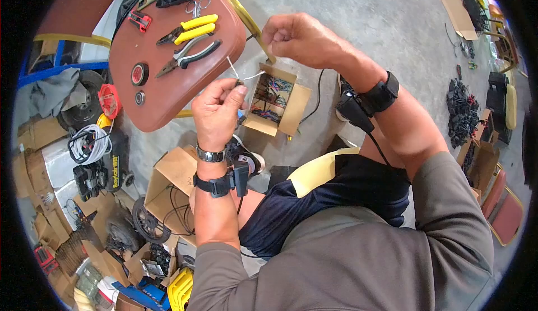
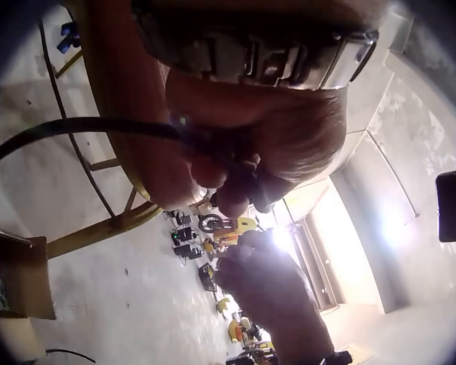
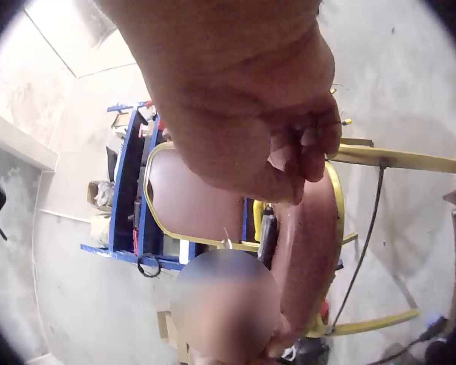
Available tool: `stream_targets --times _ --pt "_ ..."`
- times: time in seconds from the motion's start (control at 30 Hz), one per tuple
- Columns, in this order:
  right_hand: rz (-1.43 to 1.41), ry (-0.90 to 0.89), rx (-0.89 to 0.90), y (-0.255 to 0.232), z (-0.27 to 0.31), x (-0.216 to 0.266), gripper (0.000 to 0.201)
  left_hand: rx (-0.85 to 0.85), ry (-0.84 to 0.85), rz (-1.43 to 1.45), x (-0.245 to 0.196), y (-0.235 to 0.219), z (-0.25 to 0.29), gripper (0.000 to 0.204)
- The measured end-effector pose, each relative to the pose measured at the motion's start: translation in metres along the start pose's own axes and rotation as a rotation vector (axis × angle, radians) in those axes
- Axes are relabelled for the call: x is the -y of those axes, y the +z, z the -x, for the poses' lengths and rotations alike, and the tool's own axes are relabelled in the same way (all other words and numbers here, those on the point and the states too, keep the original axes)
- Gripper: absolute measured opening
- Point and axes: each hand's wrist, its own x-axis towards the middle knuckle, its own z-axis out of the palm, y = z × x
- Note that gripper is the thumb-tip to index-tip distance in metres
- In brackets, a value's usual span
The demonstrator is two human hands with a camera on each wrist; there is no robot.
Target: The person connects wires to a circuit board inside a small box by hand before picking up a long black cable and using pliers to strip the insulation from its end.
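Note:
My left hand (image 1: pixel 217 109) pinches the end of a black cable (image 2: pixel 83 128) between thumb and fingers. Out of that end stick two thin white wires (image 1: pixel 233 68), spread apart. Up and to the right, my right hand (image 1: pixel 300 39) is held in the air with its fingers curled in; nothing shows between them. In the right wrist view its thumb and fingertips lie close together. On the brown chair seat (image 1: pixel 168 100) beside the left hand lie grey-black pliers (image 1: pixel 193 56), yellow-handled pliers (image 1: pixel 193 29) and small scissors (image 1: pixel 197 7).
Also on the seat are a roll of black tape (image 1: pixel 139 74), a small ring-shaped roll (image 1: pixel 140 97) and a red tool (image 1: pixel 140 21). Below the hands stands an open cardboard box (image 1: pixel 291 109) with coloured wire pieces. Boxes, wheels and a coiled white cable (image 1: pixel 89 144) crowd the left floor.

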Motion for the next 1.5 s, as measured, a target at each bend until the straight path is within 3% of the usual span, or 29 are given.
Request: stream_targets --times 0.13,0.53,0.83,1.03,1.13,1.23,1.5 --pt "0.297 -0.092 0.061 0.011 0.005 -0.003 0.008 -0.044 -0.017 -0.015 -0.002 -0.005 -0.002 0.015" --pt "0.314 -0.074 0.203 0.020 0.006 -0.009 0.017 -0.078 -0.043 0.026 -0.002 -0.006 -0.002 0.016" --pt "0.227 -0.055 0.102 0.015 0.004 -0.001 0.020 -0.057 -0.002 -0.004 0.005 0.001 -0.004 0.016" --pt "-0.168 0.034 0.150 0.008 0.002 0.011 0.026 -0.020 -0.002 0.010 0.003 0.007 -0.004 0.016" --pt "-0.109 -0.009 0.148 0.008 0.006 0.016 0.025 -0.011 -0.005 0.020 0.003 0.011 -0.004 0.015" --pt "-0.058 0.073 0.113 0.010 0.007 0.018 0.021 0.012 -0.001 0.026 0.001 0.014 -0.005 0.014" --pt "-0.057 -0.037 0.079 0.010 0.004 0.015 0.013 0.028 -0.024 -0.034 -0.005 0.019 -0.007 0.014"
